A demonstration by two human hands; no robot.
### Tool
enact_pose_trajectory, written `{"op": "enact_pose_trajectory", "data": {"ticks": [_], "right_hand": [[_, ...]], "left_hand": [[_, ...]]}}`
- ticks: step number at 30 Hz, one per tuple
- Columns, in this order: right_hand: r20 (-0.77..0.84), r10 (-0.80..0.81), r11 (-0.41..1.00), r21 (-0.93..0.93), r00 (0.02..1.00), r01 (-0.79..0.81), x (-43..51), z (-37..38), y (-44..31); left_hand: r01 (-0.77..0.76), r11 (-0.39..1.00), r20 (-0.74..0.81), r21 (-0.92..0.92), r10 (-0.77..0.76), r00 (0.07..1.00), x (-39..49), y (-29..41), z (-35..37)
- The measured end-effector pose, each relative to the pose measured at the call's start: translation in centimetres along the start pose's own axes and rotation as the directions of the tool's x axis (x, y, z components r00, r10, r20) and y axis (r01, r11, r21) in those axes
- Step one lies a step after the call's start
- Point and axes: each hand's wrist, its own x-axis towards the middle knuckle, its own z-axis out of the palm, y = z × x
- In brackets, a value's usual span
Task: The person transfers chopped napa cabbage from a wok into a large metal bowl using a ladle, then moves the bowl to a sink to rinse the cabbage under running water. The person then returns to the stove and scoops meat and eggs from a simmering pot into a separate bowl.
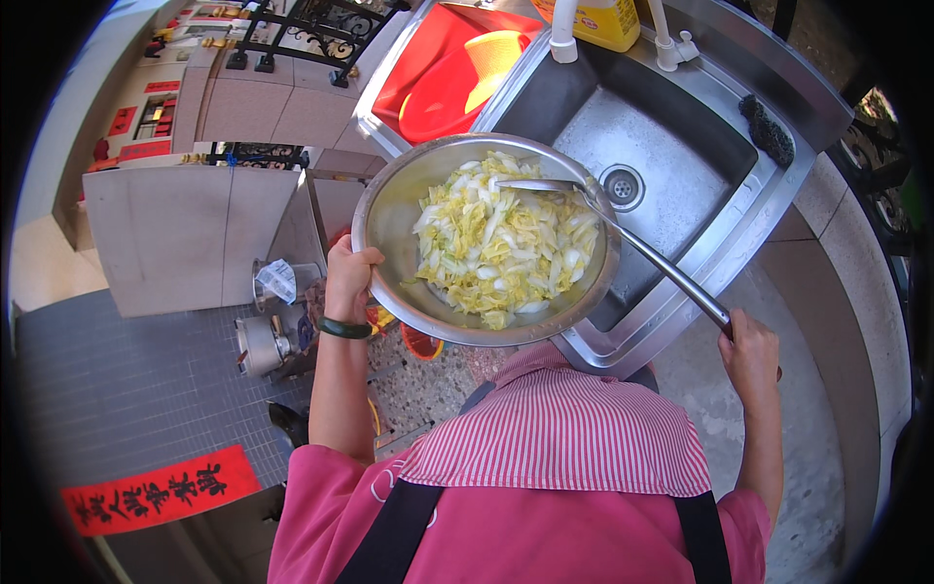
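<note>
A wide stainless steel bowl point(390, 219) holds a heap of chopped napa cabbage point(503, 241), pale yellow and white. My left hand point(352, 274) grips its left rim, thumb over the edge. The bowl overlaps the front left part of a steel sink point(700, 212) and hides some of it. In my right hand point(751, 354) is the handle of a long metal spatula point(668, 270). The spatula's head lies on the cabbage near the bowl's far right side, its shaft crossing the rim.
Left of the sink basin, a red basin point(408, 58) contains a red and yellow plastic basket point(460, 95). A yellow jug point(602, 25) and white taps point(668, 47) stand at the back. A dark scouring pad point(766, 131) rests on the right ledge. Pots point(263, 347) are at lower left.
</note>
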Motion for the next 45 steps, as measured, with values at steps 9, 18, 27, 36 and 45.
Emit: {"op": "enact_pose_trajectory", "data": {"ticks": [9, 18, 27, 36, 45], "right_hand": [[-0.006, 0.011, 1.0, 0.025, 1.0, -0.011, -0.2, 0.3, -0.2], [0.006, 0.018, 1.0, 0.011, 1.0, -0.018, -0.6, 0.4, -0.7], [0.01, 0.013, 1.0, 0.017, 1.0, -0.013, -1.2, 0.3, -1.1], [-0.016, 0.008, 1.0, 0.026, 1.0, -0.008, -1.7, -0.1, -1.8], [-0.019, 0.011, 1.0, -0.014, 1.0, -0.011, -3.0, 0.1, -3.7]], "left_hand": [[-0.001, 1.0, 0.004, 0.019, 0.001, 1.0, 0.1, 0.1, -0.2], [-0.015, 1.0, 0.02, 0.0, 0.015, 1.0, 0.0, 0.0, -0.4], [-0.014, 1.0, 0.012, 0.013, 0.014, 1.0, -0.1, -0.4, -0.9], [-0.026, 0.999, 0.016, 0.028, 0.026, 1.0, -0.5, -0.7, -1.5], [-0.047, 0.998, 0.036, -0.051, 0.049, 0.998, -1.5, -1.5, -2.8]]}}
